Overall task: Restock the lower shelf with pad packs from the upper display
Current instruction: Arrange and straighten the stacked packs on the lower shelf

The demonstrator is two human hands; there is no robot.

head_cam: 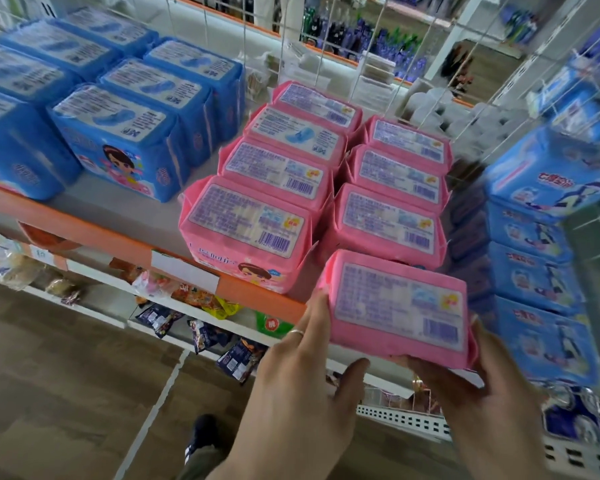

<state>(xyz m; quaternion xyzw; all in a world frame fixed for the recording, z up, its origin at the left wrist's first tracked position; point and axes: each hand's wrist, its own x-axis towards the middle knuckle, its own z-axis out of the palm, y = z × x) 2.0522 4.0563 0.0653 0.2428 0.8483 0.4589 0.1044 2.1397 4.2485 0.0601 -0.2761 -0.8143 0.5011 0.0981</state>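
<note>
Upper shelf point(125, 237): its orange front edge carries two pink rows; the front-right slot is vacated.
Blue stacks point(534, 258): they stand close on the right, so a swinging pack could clip them.
Pink pack point(399, 306): it is off the shelf, just past the front edge.
Left hand point(302, 372): fingers lie fairly straight along the pack's left side, thumb underneath.
Right hand point(478, 386): fingers wrap the right end. The glossy wrapper may slip on the way down.

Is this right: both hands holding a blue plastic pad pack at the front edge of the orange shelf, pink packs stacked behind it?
Wrong colour. Head view shows the left hand and right hand holding a pink plastic pad pack at the orange shelf front edge; the rest stands.
</note>
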